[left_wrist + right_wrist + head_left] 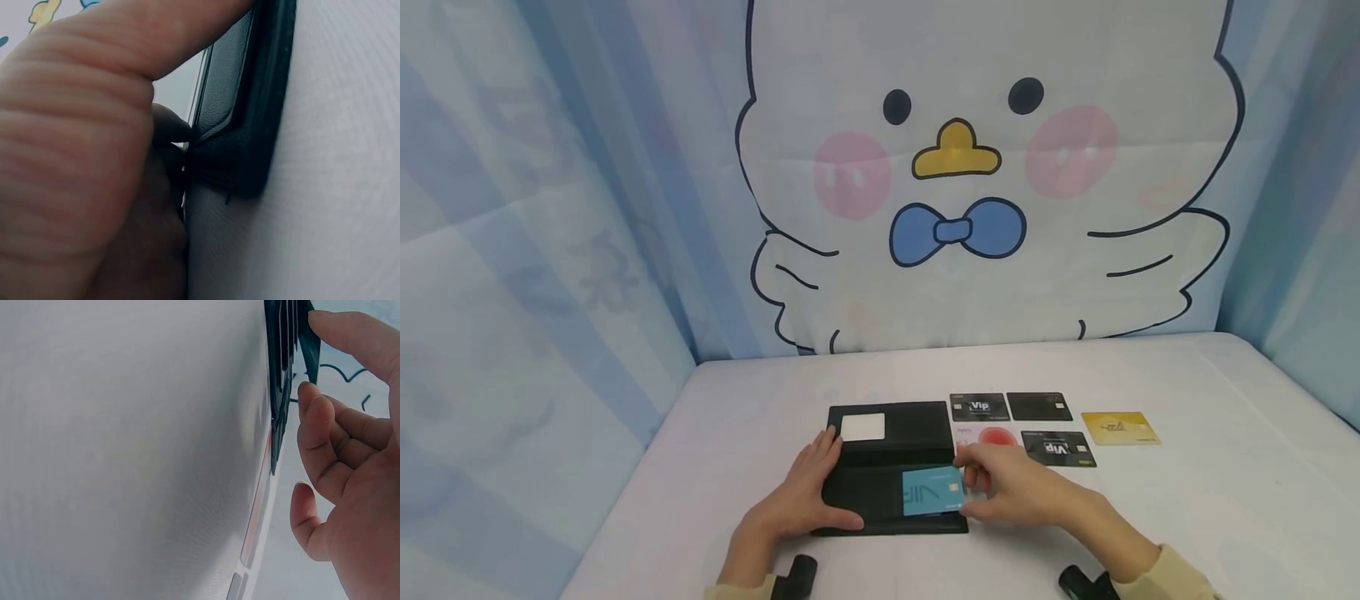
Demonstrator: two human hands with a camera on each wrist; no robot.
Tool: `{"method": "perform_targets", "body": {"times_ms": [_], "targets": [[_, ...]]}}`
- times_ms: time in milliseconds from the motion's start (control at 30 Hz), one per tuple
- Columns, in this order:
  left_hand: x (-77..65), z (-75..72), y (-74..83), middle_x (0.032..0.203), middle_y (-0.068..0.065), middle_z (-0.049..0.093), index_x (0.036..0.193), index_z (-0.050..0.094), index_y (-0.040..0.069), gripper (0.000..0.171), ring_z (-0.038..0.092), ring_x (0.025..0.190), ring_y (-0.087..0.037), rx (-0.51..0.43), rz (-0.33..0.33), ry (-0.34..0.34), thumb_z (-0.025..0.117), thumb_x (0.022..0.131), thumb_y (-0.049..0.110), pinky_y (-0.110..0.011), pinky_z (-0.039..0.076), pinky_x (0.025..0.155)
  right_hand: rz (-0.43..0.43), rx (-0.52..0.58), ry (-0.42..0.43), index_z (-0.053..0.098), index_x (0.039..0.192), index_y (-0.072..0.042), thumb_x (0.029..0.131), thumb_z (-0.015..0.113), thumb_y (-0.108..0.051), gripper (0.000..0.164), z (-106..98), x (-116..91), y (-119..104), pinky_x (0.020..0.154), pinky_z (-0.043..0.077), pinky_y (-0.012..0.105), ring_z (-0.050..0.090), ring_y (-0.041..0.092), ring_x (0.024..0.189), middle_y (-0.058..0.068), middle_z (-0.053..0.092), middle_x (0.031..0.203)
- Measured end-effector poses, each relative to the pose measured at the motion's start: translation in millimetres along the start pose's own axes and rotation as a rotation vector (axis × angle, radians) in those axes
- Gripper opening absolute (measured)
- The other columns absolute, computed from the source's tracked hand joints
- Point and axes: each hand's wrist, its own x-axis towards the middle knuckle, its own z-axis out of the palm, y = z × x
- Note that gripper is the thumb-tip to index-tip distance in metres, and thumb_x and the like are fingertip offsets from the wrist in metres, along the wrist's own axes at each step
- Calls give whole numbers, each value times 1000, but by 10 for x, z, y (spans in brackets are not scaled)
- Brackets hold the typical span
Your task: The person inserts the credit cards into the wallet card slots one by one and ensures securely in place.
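A black wallet (880, 487) lies unfolded on the table, with a white window on its upper half. My left hand (801, 493) rests on the wallet's left side, its thumb (169, 31) stretched over the lower half and the other fingers along the edge. On the right, my right hand (1011, 483) pinches a blue VIP card (931, 492) at its right end. Thumb and index finger sit near the card's two right corners. The card overlaps the lower half of the wallet; the right wrist view shows it tilted away from the layered card slots (284, 337).
Beyond the right hand lie several cards: a black Vip card (980, 407), a plain black card (1039, 407), another black Vip card (1058, 448), a gold card (1121, 428) and a pink-and-red card (996, 436) partly behind the hand. A printed curtain (985, 292) hangs behind the white table (760, 400).
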Motion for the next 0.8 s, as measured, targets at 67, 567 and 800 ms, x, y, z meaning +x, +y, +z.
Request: {"method": "perform_targets", "body": {"times_ms": [67,567,800], "targets": [[-1,1,-3,168,-17,7,158,23,-3,120,1,153,-37,2,5,-2,90,71,47,-58,6,121,-13,3,3,64,114,-7,81,86,-22,42,3,-4,12,70,51,24,55,14,82,-6,58,88],[0,11,-1,167,-18,8,158,23,-3,120,1,153,-37,4,6,4,91,71,44,-57,4,121,-60,-25,27,64,113,-4,81,85,-22,42,95,62,-48,71,50,24,54,11,80,-7,57,87],[33,26,-28,167,-18,8,158,24,-3,120,2,153,-37,9,7,8,91,71,46,-57,4,121,-80,-71,36,65,113,-3,82,85,-24,42,152,109,-98,67,48,24,53,8,76,-8,55,84]]}}
